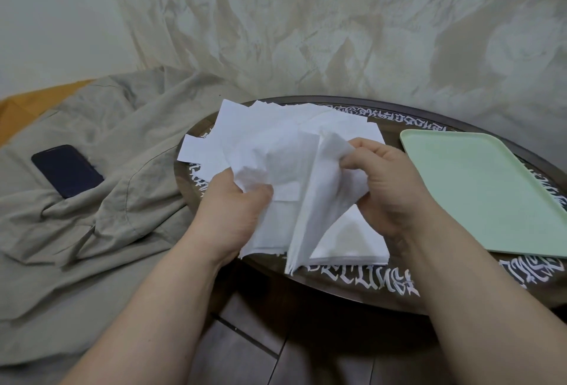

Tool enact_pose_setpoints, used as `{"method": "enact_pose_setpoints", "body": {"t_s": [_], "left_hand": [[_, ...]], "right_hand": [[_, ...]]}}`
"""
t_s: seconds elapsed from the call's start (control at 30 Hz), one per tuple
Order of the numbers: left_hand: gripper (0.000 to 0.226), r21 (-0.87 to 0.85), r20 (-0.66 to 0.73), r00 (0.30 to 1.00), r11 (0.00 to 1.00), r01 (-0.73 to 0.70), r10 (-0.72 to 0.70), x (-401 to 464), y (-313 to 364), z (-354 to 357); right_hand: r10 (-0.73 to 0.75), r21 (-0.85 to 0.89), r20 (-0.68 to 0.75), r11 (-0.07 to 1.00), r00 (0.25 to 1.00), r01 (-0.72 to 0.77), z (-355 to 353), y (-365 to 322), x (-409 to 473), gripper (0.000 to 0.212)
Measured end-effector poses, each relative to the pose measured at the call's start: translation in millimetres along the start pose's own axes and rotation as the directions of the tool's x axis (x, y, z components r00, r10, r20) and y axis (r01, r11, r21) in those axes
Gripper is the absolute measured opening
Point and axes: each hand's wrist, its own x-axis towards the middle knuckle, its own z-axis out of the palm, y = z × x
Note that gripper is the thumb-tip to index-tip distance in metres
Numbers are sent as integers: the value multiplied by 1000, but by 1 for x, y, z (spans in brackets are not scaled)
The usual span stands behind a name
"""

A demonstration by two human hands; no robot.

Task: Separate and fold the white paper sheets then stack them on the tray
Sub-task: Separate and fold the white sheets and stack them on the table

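Head view: left of the green tray (478,188), both hands pinch one white sheet (310,188) above the paper pile (276,130), left hand (242,200) and right hand (383,182) fingers curled on it. Pulling apart could tear the thin sheet.

A pale patterned curtain (337,31) hangs behind a round dark table (352,289) with white lettering. Dark floor tiles (276,354) lie below; grey fabric (92,216) spreads alongside.
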Motion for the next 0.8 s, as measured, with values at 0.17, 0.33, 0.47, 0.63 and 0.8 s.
{"method": "enact_pose_setpoints", "body": {"t_s": [0.17, 0.33, 0.47, 0.63, 0.8], "left_hand": [[12, 238, 137, 989, 968, -81, 49, -4, 2, 4], [18, 257, 254, 966, 961, -105, 37, -6, 4, 1], [27, 354, 273, 962, 932, -80, -21, -2, 0, 0], [37, 249, 79, 996, 968, 26, -47, 0, 2, 0], [33, -262, 3, 987, 953, 154, -158, 2, 12, 3]], "right_hand": [[89, 53, 142, 994, 986, -97, 4, 2, -1, 27], [35, 54, 144, 998, 989, -43, 1, 2, -1, 29], [39, 186, 87, 981, 995, -55, -2, 4, 4, 10], [64, 467, 110, 878, 992, -108, -16, 2, 9, 22], [25, -250, 54, 968, 998, -11, -4, 11, 2, 19]]}}
